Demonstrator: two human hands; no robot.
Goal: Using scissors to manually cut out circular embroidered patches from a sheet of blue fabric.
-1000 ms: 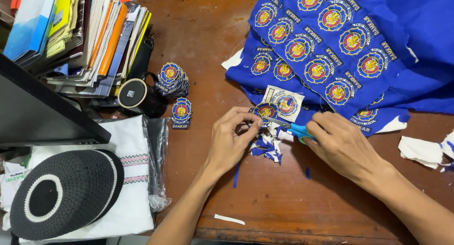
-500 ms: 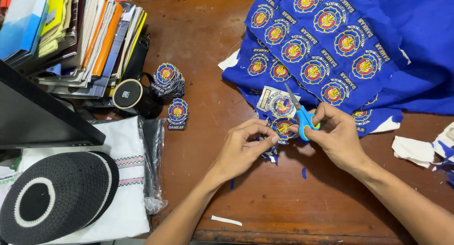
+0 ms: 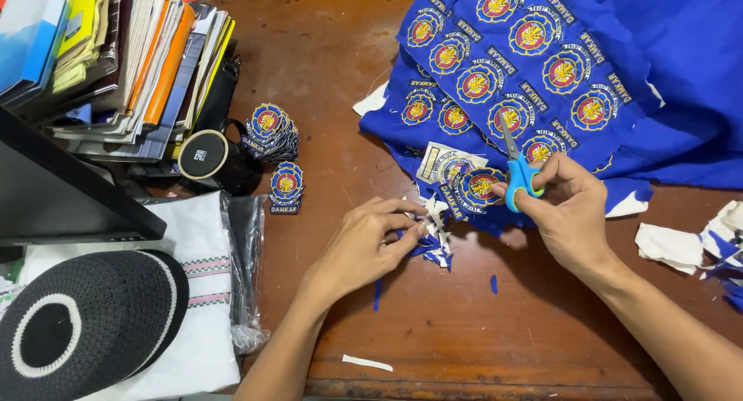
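Right hand (image 3: 569, 211) grasps blue-handled scissors (image 3: 517, 165), blades shut, long axis near upright in view, tips pointing away toward the blue patch cloth (image 3: 542, 53). Left hand (image 3: 368, 242) pinches blue-white fabric scraps (image 3: 435, 234) on the counter (image 3: 464, 331), just left of the scissors.

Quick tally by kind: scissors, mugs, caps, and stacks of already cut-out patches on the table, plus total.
Scissors, blue-handled, in the right hand: 1
Black mug: 1
Black knitted cap: 1
Stacks of cut-out patches: 2, one beside the mug, one nearer
Total: 5
The left hand rests on fabric scraps, not counted.
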